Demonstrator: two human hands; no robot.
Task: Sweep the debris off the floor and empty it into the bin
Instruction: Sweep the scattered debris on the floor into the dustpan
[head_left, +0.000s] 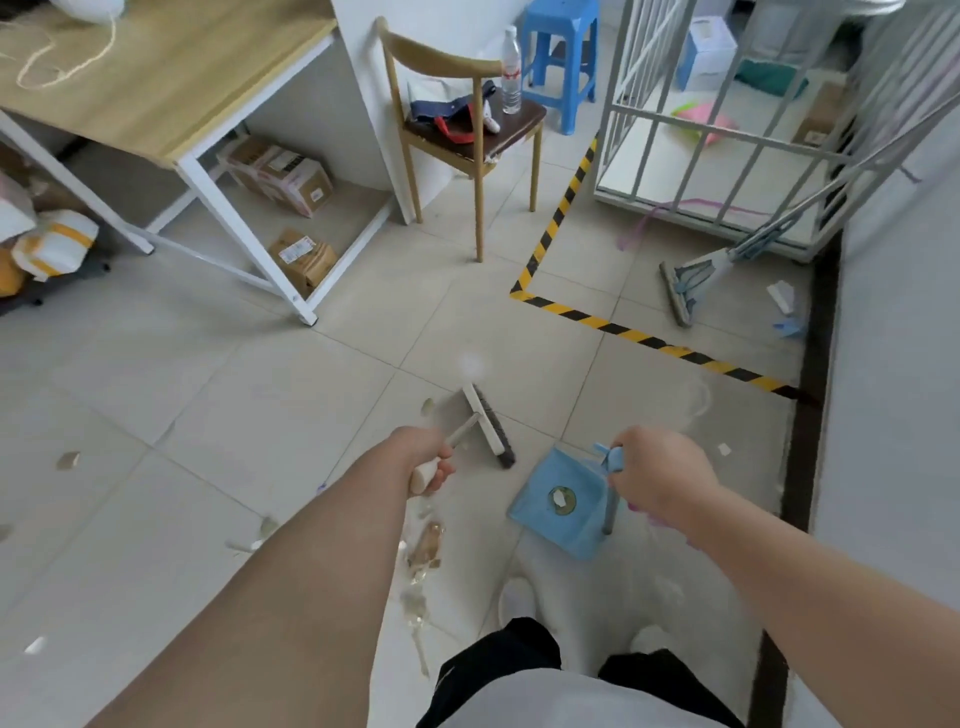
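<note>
On the tiled floor (270, 395) just ahead of the person's feet, the sweeping step is in hand. The left hand (423, 460) has its fingers clenched round the pale handle of a brush (488, 426), whose bristled head sits on the floor just beyond the hand. The right hand (657, 475) grips the upright handle of a blue dustpan (558, 501), which rests on the floor just right of the brush, mouth turned toward it.

Debris is scattered: a trail of pale scraps and clear wrappers (426, 545) lies below the left hand, more bits (67, 460) sit well off to the left, and 1 white scrap (723, 449) lies right of the dustpan. The dustpan holds only 1 small white piece (560, 500) near its centre, so the task looks early.

Next, I judge, the brush must draw the nearest scraps into the dustpan's mouth while the pan stays flat. No bin is in view, so emptying will mean finding it first.
</note>
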